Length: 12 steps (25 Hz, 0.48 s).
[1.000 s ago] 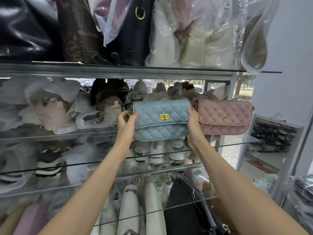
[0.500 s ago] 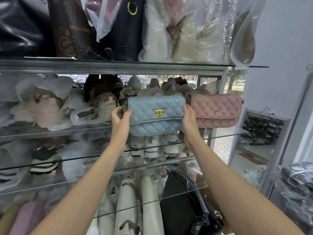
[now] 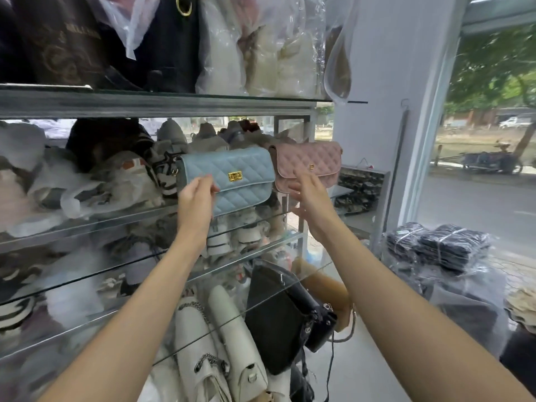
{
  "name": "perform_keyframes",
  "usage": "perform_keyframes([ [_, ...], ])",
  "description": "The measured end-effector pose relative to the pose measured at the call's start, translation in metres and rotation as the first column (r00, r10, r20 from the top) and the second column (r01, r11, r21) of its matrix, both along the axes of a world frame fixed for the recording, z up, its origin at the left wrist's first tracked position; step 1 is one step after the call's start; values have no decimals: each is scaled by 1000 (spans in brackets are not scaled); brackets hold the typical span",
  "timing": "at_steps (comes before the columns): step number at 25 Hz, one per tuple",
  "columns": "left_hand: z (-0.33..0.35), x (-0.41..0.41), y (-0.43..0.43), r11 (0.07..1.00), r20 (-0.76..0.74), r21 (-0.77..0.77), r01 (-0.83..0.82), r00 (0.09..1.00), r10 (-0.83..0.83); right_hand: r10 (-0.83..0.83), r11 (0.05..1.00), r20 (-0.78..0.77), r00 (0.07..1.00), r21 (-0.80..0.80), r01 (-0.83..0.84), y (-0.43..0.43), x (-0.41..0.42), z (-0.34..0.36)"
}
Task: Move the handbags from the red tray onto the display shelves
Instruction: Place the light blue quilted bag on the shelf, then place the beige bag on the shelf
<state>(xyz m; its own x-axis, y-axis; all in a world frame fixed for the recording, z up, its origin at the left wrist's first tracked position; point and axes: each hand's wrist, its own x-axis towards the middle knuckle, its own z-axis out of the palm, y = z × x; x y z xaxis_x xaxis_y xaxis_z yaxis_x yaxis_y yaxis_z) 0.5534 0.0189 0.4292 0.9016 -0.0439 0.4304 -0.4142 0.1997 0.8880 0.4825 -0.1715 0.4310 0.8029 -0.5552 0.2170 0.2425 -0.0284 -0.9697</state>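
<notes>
A light blue quilted handbag (image 3: pixel 232 181) with a gold clasp stands on the glass middle shelf (image 3: pixel 121 219), leaning slightly. Right beside it on the same shelf sits a pink quilted handbag (image 3: pixel 310 161). My left hand (image 3: pixel 195 200) is in front of the blue bag's lower left part, fingers loosely curled with the tips at its front. My right hand (image 3: pixel 309 190) hovers with fingers spread, off the blue bag's right end and in front of the pink bag's lower left corner. The red tray is out of view.
Plastic-wrapped bags crowd the top shelf (image 3: pixel 162 104) and the left of the middle shelf. Lower glass shelves hold shoes, white bags and a black chain bag (image 3: pixel 284 314). A white pillar (image 3: pixel 385 82) and wrapped black stacks (image 3: pixel 438 245) stand to the right.
Both hands have come off the ends of the blue handbag, which now rests on the shelf next to the pink one. The view has shifted to the right.
</notes>
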Motion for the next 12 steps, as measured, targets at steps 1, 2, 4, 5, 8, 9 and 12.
perform_keyframes([
  [1,1,-7,1,997,-5,25,66,998,-66,-17,1000,4,1000,1,17,7,-14,1],
  [2,1,-16,1,990,-16,53,133,991,-132,-39,999,8,999,5,39,13,-29,0],
  [4,-5,-31,0,965,-40,98,243,970,-240,-86,996,0,996,16,86,24,-62,-6],
  [5,-11,-41,-2,948,-62,109,300,954,-294,-118,993,-14,993,5,118,27,-81,-12],
  [8,-36,-74,-12,880,-139,102,464,883,-449,-234,972,-70,970,-35,233,38,-140,-32],
  [9,-47,-84,-16,856,-165,93,508,856,-490,-272,962,-86,958,-40,270,41,-160,-38],
  [12,-78,-133,-32,740,-248,123,662,742,-623,-419,908,-132,898,-52,416,50,-237,-60],
])
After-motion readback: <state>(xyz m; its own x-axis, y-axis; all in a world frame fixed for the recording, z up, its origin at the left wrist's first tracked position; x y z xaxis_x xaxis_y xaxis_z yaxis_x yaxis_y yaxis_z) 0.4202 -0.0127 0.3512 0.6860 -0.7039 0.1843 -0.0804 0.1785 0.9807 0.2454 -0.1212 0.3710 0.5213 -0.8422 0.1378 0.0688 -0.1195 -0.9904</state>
